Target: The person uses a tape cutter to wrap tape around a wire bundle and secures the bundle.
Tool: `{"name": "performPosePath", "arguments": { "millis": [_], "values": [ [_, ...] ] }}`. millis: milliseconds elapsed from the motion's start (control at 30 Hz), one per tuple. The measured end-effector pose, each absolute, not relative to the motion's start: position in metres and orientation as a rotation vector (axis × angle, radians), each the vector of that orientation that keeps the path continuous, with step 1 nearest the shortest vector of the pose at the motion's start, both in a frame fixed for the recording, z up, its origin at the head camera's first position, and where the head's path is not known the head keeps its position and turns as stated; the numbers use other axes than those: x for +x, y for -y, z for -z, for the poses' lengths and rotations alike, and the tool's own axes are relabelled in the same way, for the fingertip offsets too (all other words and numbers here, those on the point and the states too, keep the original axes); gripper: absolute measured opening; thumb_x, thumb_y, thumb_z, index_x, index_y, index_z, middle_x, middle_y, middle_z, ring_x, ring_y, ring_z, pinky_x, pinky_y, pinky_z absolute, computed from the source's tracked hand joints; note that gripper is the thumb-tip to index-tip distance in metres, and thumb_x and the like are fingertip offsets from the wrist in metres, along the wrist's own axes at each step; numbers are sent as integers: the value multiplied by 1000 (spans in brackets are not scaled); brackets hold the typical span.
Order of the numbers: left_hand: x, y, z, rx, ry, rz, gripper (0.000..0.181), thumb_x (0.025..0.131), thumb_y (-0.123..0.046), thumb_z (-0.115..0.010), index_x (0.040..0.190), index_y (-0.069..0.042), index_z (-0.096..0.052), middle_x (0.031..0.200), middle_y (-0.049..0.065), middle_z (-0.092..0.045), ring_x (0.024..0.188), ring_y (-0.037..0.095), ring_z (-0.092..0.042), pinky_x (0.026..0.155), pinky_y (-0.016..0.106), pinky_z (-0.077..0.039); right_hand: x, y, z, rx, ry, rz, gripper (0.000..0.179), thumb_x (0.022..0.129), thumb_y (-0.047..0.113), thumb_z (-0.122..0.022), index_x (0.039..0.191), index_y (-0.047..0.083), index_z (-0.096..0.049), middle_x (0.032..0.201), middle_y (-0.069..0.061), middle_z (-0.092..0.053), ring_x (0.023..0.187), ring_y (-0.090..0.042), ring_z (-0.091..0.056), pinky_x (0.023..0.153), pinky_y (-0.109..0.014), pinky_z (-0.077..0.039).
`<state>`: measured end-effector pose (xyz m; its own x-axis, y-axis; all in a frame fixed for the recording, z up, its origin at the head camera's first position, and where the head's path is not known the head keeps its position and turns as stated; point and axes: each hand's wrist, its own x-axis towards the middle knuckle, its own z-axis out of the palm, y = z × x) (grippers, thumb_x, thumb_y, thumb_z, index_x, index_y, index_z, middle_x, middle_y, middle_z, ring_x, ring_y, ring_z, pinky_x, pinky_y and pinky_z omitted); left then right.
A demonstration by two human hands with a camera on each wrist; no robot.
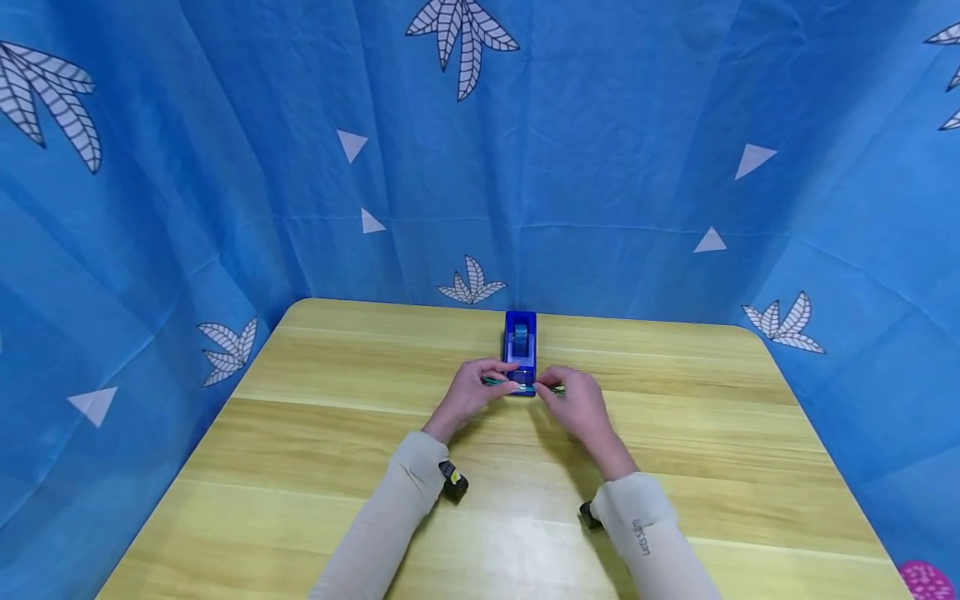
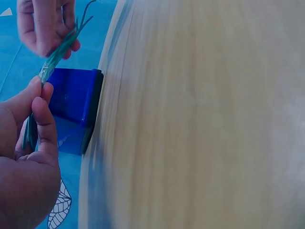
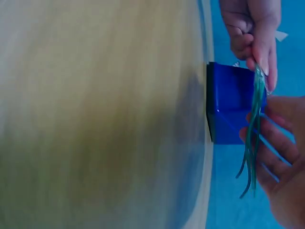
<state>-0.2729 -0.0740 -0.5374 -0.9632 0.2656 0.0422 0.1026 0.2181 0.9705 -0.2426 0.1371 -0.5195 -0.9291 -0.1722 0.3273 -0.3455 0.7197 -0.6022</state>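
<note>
A bundle of thin green strands (image 3: 252, 138) stretches between both hands, a clear shiny band of tape (image 2: 45, 71) around its middle. The left hand (image 1: 468, 390) pinches it between thumb and fingertips beside the taped part; short strand ends show below those fingers in the left wrist view. At the other side, the right hand (image 1: 579, 402) has its thumb and curled fingers around the strands, whose loose ends splay past the fingers. Right behind and under the hands stands a blue tape dispenser (image 1: 511, 337) with a tape roll (image 1: 521, 333) in it.
The wooden table (image 1: 315, 467) ends at a blue curtain (image 1: 615, 150) printed with white leaves and triangles. The dispenser is close to the table's back edge. Small black devices (image 1: 453, 483) sit at the wrists, and a pink object (image 1: 926, 579) shows at the lower right corner.
</note>
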Motion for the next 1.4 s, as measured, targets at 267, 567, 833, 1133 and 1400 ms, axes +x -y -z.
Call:
{"name": "performPosePath", "arguments": {
  "millis": [267,567,833,1133,1400],
  "values": [
    [-273,74,539,340,-2337,-1845,29,92,-18,-80,120,-20,-77,126,2,-73,95,15,-65,57,21,-49,-243,-130,522,490,2632,-1079,6,98,17,-73,98,13,-77,90,-2,-77,85,-20,-72,80,-41,-61],
    [-274,73,540,334,-2304,-1880,30,92,-16,-80,122,-15,-77,124,6,-73,96,15,-67,59,21,-48,-243,-122,522,511,2602,-1089,7,99,19,-72,99,13,-75,84,0,-75,76,-15,-67,71,-35,-57],
    [-273,71,542,307,-2291,-1900,31,92,-15,-80,123,-14,-76,122,8,-74,93,12,-66,61,22,-48,-243,-116,522,496,2549,-1015,10,96,16,-76,98,9,-82,86,-4,-77,70,-13,-66,64,-30,-55],
    [-273,70,542,279,-2291,-1909,33,91,-10,-79,124,-12,-75,122,10,-74,89,10,-66,59,24,-47,-244,-114,522,522,2536,-879,10,90,15,-82,97,8,-84,81,-6,-76,66,-16,-67,59,-29,-55],
    [-274,72,542,307,-2290,-1916,32,91,-12,-80,122,-14,-76,121,9,-74,90,11,-67,59,22,-47,-245,-113,521,544,2520,-856,9,89,12,-82,96,6,-84,81,-8,-77,68,-20,-70,60,-33,-57]
  ]
}}
